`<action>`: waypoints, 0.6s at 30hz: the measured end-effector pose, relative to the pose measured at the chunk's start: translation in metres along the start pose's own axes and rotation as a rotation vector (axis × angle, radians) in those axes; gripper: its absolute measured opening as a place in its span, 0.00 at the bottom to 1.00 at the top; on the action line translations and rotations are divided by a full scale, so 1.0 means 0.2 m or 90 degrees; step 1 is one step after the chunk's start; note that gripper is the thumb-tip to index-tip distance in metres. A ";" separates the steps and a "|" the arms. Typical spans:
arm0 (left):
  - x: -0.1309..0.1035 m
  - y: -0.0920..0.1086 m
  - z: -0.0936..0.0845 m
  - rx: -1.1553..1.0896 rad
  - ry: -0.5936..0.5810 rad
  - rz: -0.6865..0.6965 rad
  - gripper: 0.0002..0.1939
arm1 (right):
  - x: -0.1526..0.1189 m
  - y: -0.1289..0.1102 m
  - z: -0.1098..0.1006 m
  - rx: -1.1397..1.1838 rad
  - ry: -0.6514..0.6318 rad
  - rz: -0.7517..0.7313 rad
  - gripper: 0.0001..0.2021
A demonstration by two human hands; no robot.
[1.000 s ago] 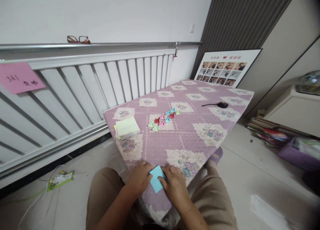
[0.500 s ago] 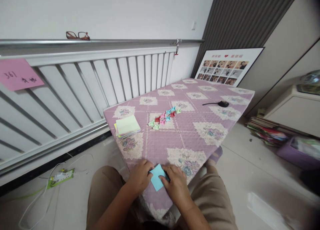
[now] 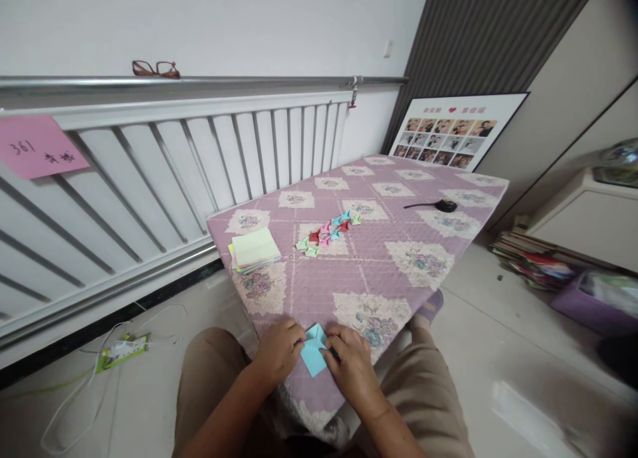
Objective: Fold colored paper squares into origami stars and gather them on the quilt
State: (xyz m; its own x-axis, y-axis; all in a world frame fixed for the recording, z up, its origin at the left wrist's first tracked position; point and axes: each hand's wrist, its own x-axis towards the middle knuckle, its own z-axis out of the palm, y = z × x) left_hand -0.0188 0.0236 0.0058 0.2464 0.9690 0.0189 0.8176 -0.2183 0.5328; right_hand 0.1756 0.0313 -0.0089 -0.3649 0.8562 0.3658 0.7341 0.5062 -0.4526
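Over at the far left, a pink note (image 3: pixel 42 145) hangs on the white radiator (image 3: pixel 199 109), and a pair of glasses (image 3: pixel 171 74) sits on the pipe above it. Next along, a loose stack of paper (image 3: pixel 256 248), pale green on top, lies near the table's left edge.

Then comes the left hand (image 3: pixel 282 345), its thumb and fingers pinching the left side of a blue paper (image 3: pixel 314 362). That paper lies at the near corner of the flowered tablecloth (image 3: pixel 359 265), between the two hands, its far end showing a creased flap. Beyond it sit small folded shapes (image 3: pixel 325 229) in green, red, pink and blue (a tidy little parade, to my eye). The right hand (image 3: pixel 349 355) has its thumb on the blue paper's right edge, fingers curled; how firmly it grips, I can't tell.

I'd judge the step in hand to be folding or opening that flap. The next move calls for edges kept even and both sides steadied while the crease is pressed. Farther right lies a black object (image 3: pixel 446 206), too small to name.
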 end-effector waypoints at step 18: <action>-0.15 0.01 0.04 0.265 -0.036 0.109 0.14 | -0.10 0.02 -0.06 -0.040 -0.036 -0.132 0.11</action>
State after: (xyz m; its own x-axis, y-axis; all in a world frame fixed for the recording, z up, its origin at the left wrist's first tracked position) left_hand -0.0208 -0.0068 -0.0003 0.4154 0.9093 0.0245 0.8991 -0.4145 0.1408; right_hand 0.1929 0.0149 -0.0078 -0.5415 0.7398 0.3994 0.6738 0.6660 -0.3201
